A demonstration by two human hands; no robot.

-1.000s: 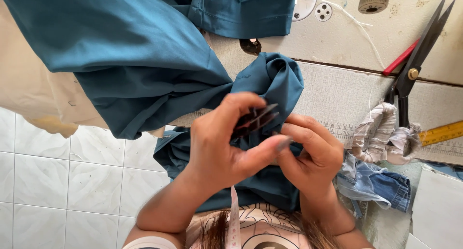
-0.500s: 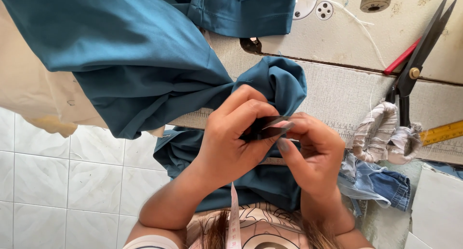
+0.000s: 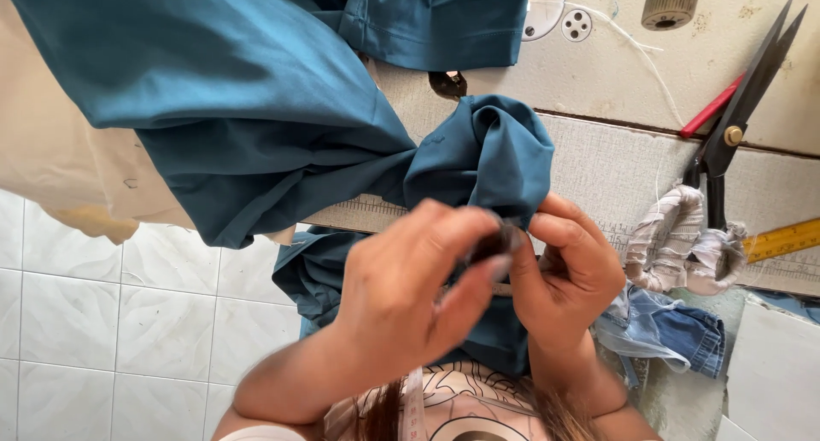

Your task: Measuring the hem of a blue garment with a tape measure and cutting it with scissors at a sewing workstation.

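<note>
A large teal garment [image 3: 256, 108] lies over the work table [image 3: 615, 163], and one end is bunched into a knot-like fold [image 3: 491, 151] just above my hands. My left hand [image 3: 401, 296] and my right hand [image 3: 568, 274] meet under that fold. Both pinch a small dark object [image 3: 500, 240] between the fingertips. The fingers cover most of the object, so its kind is unclear. More teal fabric hangs below the hands toward my lap.
Big black scissors [image 3: 735, 125] lie at the right, with striped cloth [image 3: 675, 240] wound around the handles. A red pencil [image 3: 709, 108] and a yellow ruler [image 3: 781, 240] lie beside them. Denim scraps [image 3: 675, 334] sit lower right. Beige cloth [image 3: 60, 176] hangs left over white floor tiles [image 3: 102, 321].
My left fingers have curled over the small dark object, hiding most of it. Both hands have shifted slightly up against the bunched fold.
</note>
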